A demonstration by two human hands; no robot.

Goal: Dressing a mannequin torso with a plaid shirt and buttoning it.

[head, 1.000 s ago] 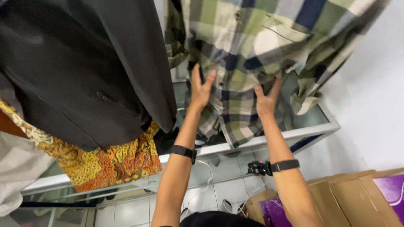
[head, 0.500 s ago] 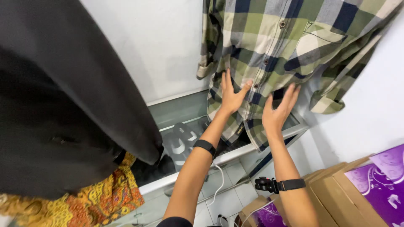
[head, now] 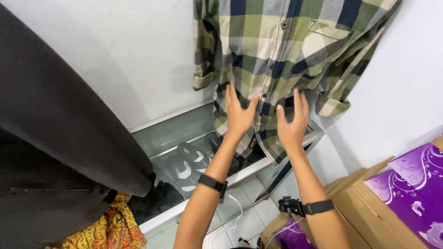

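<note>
Plaid shirt (head: 281, 50) collar cut off above, left hand (head: 238, 114) and right hand (head: 292, 122) spread flat against hem, holding nothing

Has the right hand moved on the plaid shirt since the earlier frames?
Cannot tell: the camera itself swung. The right hand lies open and flat on the plaid shirt's lower front, right of the button placket, as before.
</note>
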